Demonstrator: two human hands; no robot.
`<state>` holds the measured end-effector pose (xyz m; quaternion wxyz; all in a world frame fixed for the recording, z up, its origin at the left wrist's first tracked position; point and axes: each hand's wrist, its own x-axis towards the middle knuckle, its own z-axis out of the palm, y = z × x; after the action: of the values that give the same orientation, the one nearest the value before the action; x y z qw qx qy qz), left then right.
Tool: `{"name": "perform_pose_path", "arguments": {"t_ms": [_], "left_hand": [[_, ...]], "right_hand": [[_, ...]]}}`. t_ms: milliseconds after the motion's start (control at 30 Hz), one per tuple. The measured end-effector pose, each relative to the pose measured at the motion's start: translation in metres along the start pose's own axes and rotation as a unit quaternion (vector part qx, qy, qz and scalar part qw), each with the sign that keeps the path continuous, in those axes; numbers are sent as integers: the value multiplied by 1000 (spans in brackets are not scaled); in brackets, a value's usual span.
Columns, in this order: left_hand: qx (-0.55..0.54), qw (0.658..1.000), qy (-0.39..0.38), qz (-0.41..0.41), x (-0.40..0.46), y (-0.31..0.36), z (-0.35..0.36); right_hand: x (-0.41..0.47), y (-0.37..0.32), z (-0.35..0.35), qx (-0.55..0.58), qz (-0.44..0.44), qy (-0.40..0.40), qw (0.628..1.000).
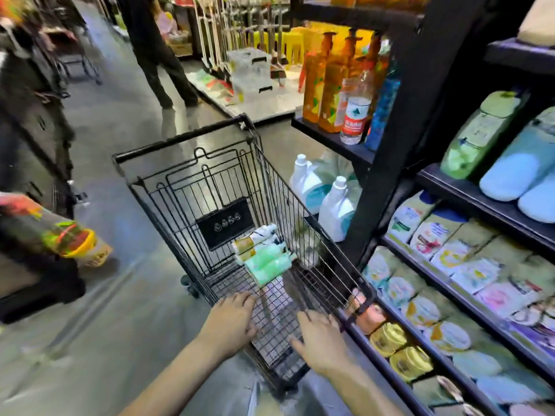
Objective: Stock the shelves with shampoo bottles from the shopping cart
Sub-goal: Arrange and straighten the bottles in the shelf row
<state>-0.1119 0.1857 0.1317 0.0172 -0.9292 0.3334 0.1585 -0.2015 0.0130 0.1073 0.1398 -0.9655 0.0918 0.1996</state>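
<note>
1. A shop aisle with a shiny grey floor (126, 121); dark shelves (468, 235) of packets and bottles stand just right of the shopping cart (192, 151).
2. The shampoo bottles (264, 256), pale green and white, lie piled in the cart's basket against its right side, below the black placard (225, 222).
3. The left hand (231, 321) and right hand (322, 340) rest on the cart's near end, fingers fairly straight and gripping no bottle.
4. Judging by this, stocking has hardly begun: the visible bottles are all in the cart, none in hand.
5. Left to do: lift each bottle out and stand it on the shelves beside the cart.
</note>
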Motion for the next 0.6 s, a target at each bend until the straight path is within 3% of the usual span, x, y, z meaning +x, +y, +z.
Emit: {"name": "perform_pose_path", "arguments": {"t_ms": [300, 600], "left_hand": [[-29, 994, -106, 19, 100, -67, 13], [-3, 965, -240, 108, 227, -139, 30]], "right_hand": [[86, -17, 5, 79, 94, -58, 991], [184, -42, 37, 184, 252, -143, 939]]}}
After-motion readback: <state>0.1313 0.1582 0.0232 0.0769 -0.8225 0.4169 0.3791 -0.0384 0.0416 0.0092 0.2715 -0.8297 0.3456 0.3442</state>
